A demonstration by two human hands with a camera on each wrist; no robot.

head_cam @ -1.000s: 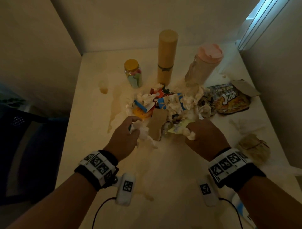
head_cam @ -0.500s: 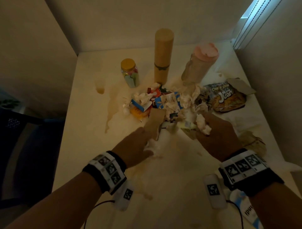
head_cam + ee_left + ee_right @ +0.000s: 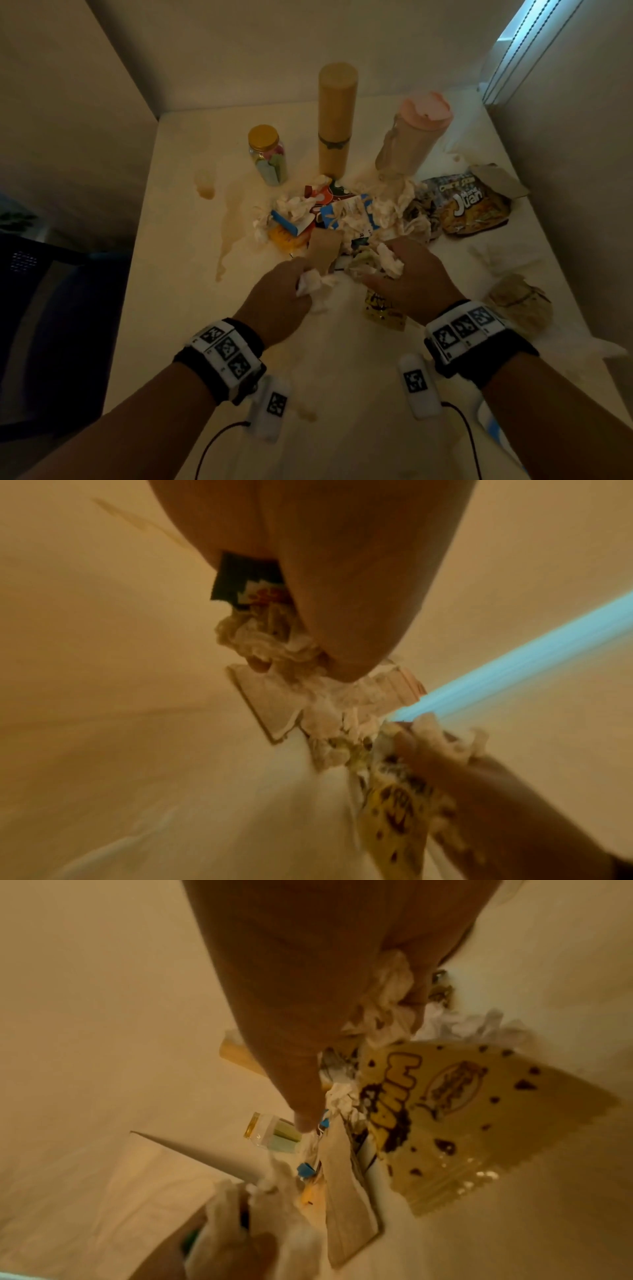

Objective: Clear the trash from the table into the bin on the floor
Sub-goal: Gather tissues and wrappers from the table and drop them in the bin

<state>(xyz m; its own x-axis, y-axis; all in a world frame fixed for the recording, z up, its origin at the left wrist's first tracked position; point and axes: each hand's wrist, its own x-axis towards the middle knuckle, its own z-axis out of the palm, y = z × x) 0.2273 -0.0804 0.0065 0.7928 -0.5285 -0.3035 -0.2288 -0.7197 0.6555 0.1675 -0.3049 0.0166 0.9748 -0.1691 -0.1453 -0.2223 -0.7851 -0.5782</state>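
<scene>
Fingers of your left hand [image 3: 279,301] clutch crumpled tissue [image 3: 313,282]; your right hand [image 3: 409,277] grips tissue and a yellow wrapper [image 3: 382,306] over the surface [image 3: 178,274].

On the snack bag [image 3: 469,205] lying at the right of the trash pile you can read "Juan" in big white letters; the smaller line above it is too blurred to make out. The yellow wrapper [image 3: 462,1110] hanging from your right hand [image 3: 411,277] shows brown block letters, upside down, reading roughly "WHAT". The black-and-white squares on your wristbands [image 3: 224,349] are coded markers, not words.
</scene>
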